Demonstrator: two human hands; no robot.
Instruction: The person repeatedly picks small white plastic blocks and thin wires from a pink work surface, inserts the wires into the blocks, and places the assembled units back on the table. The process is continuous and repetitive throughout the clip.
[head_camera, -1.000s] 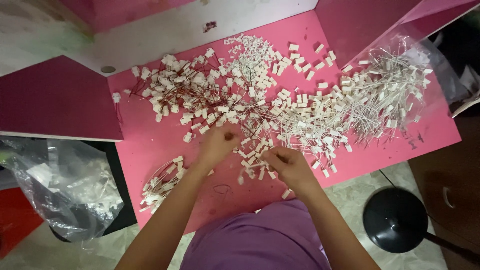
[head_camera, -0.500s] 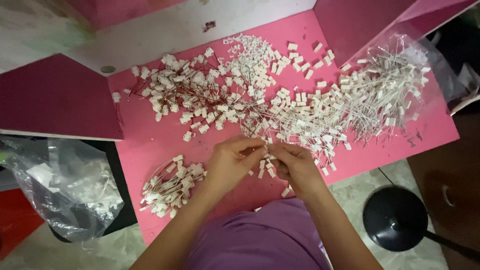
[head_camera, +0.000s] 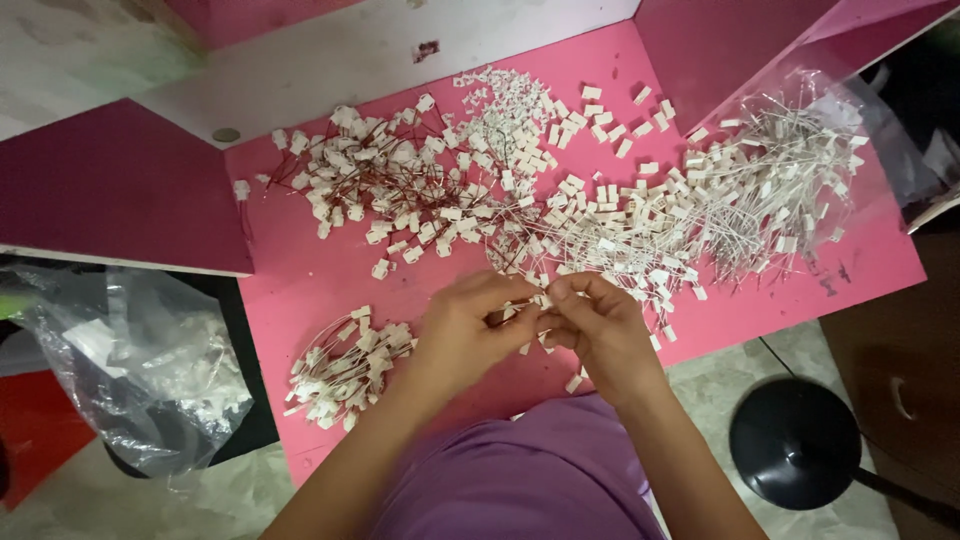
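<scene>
My left hand (head_camera: 465, 330) and my right hand (head_camera: 600, 325) meet over the front of the pink table (head_camera: 300, 290). Together their fingertips pinch a small white connector with thin wires (head_camera: 535, 303). Behind the hands spreads a big heap of white connectors on red-brown wires (head_camera: 400, 190), and to its right a heap on white wires (head_camera: 760, 190). Loose white connector shells (head_camera: 590, 110) lie between the two heaps. At front left, beside my left forearm, rests a small bundle of wired connectors (head_camera: 345, 365).
A clear plastic bag with white parts (head_camera: 140, 360) hangs off the table's left side. Another clear bag (head_camera: 850, 120) lies under the right heap. Dark pink panels (head_camera: 110, 190) flank the table. A black round stool base (head_camera: 795, 440) stands on the floor at right.
My left hand has drawn back from the pile toward me and joined my right hand. Both now hold one connector between the fingertips, slightly nearer the table's front edge.
</scene>
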